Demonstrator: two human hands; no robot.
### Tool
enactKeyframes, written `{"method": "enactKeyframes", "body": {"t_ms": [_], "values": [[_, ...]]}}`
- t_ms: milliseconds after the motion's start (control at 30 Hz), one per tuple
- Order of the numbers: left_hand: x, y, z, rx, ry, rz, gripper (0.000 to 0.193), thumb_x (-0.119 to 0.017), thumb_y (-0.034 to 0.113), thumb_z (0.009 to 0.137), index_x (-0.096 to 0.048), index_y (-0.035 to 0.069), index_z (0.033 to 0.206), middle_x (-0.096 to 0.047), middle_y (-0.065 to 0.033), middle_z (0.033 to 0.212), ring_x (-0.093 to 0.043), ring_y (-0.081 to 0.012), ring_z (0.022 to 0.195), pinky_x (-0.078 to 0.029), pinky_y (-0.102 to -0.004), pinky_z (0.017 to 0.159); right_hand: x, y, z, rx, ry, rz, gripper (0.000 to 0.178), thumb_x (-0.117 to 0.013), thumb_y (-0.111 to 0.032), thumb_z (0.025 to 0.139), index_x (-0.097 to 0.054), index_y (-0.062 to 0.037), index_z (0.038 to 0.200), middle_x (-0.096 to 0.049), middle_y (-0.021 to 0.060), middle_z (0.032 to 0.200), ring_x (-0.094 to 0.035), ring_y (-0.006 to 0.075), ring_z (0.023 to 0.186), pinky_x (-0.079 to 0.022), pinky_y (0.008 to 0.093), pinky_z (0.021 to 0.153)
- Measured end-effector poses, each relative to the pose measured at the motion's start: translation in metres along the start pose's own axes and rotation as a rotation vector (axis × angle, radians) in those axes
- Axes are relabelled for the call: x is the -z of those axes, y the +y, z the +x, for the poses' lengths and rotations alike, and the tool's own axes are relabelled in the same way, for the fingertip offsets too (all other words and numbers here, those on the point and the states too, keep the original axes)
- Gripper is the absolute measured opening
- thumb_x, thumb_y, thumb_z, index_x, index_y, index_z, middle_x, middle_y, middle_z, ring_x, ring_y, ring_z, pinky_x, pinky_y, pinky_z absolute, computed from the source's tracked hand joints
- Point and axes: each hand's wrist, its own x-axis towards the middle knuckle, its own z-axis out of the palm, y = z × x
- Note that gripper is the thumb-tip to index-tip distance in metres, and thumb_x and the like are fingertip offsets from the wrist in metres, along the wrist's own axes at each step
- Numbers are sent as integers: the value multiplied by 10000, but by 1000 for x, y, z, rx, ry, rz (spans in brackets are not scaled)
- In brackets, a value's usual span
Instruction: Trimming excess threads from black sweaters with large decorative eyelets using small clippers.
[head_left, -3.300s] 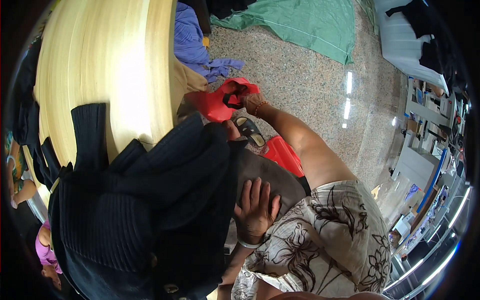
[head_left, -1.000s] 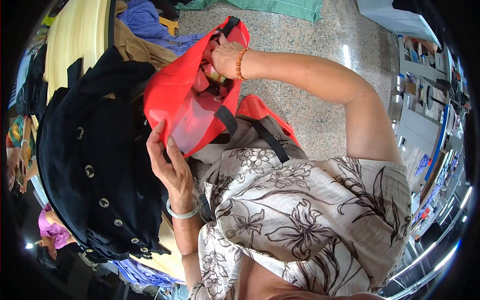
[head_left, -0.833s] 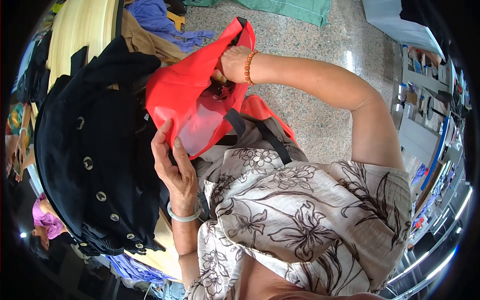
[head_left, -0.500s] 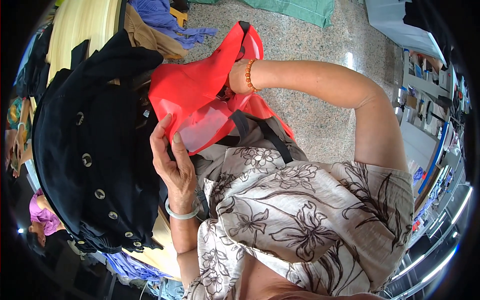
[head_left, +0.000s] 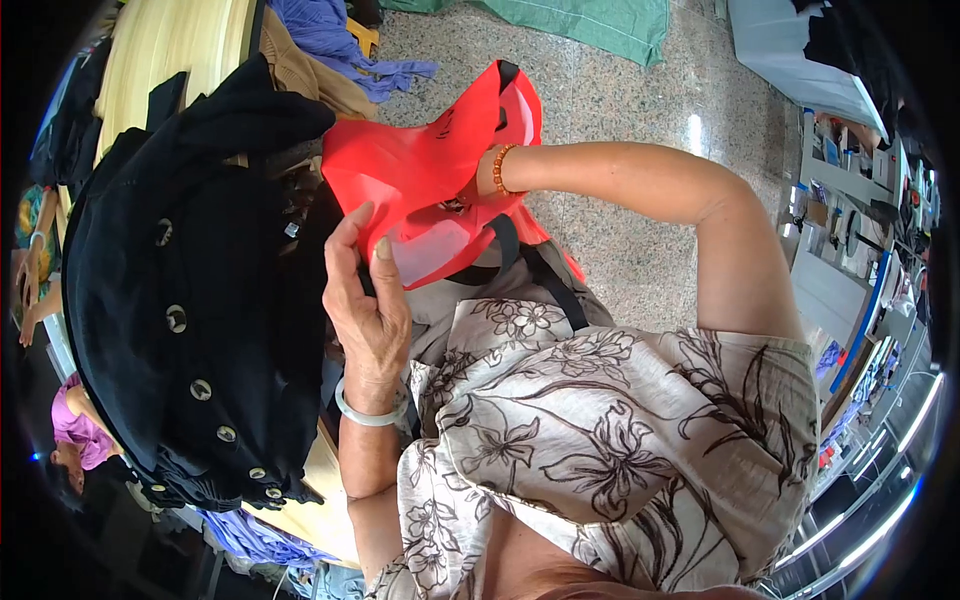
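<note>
A red bag (head_left: 385, 165) with black straps and a pale inner lining hangs in front of my lap, its mouth gaping. My left hand (head_left: 366, 315) pinches the near edge of the bag between thumb and fingers; a pale bangle circles that wrist. My right hand (head_left: 486, 173) reaches into the bag's mouth below a beaded bracelet. Its fingers are hidden inside, so what they touch does not show. Just left of the bag lies a black garment (head_left: 125, 300) with a row of shiny round metal fasteners.
The black garment is heaped on a pale wooden table (head_left: 180, 50). Tan knit (head_left: 310, 75) and purple cloth (head_left: 320, 35) lie beyond. A green sheet (head_left: 590, 25) is on the speckled floor (head_left: 650, 110). Another person (head_left: 80, 420) appears at far left.
The red bag and my left hand have shifted slightly right in the picture. My right hand stays inside the bag, its bare forearm a little lower.
</note>
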Motion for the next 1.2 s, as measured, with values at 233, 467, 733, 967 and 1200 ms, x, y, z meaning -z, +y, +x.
{"method": "enactKeyframes", "body": {"t_ms": [233, 467, 733, 967, 1200], "values": [[2, 6, 5, -116, 13, 103, 310, -586, 53, 992, -572, -30, 1290, -680, -232, 1149, -714, -343, 1013, -548, -375, 858, 3, -8, 31, 35, 184, 158, 314, -602, -255, 939, -739, -121, 1188, -746, 114, 1137, -710, 303, 985, -555, 439, 815], [-1, 10, -5, -3, 8, -1, 339, -609, 44, 970, -547, 11, 1301, -675, -244, 989, -692, -377, 792, -540, -406, 696, -49, -7, 33, 225, 403, 166, 319, -581, -264, 962, -742, -123, 1198, -751, 111, 1122, -716, 302, 947, -550, 425, 800], [-12, -19, 8, 1, 116, -97, 269, -562, 98, 1022, -553, -1, 1272, -677, -214, 970, -676, -318, 778, -532, -380, 737, -47, 46, -75, 177, 426, 941, 321, -640, -338, 998, -763, -73, 1133, -769, 85, 970, -709, 193, 866, -538, 367, 770], [-53, -42, 44, 143, -21, -198, 231, -526, 88, 1021, -565, -6, 1227, -691, -190, 880, -651, -260, 683, -518, -374, 670, -58, 8, -107, 235, 660, 401, 395, -663, -163, 876, -680, -155, 1270, -698, 147, 1238, -642, 345, 1176, -509, 424, 995], [-87, -83, 104, 92, -16, 2, 195, -550, 70, 979, -607, 0, 1152, -701, -243, 912, -701, -412, 869, -541, -454, 740, -49, 75, -27, 89, 717, 591, 315, -536, -62, 881, -709, -51, 1144, -698, 255, 991, -692, 412, 938, -550, 446, 803]]}}
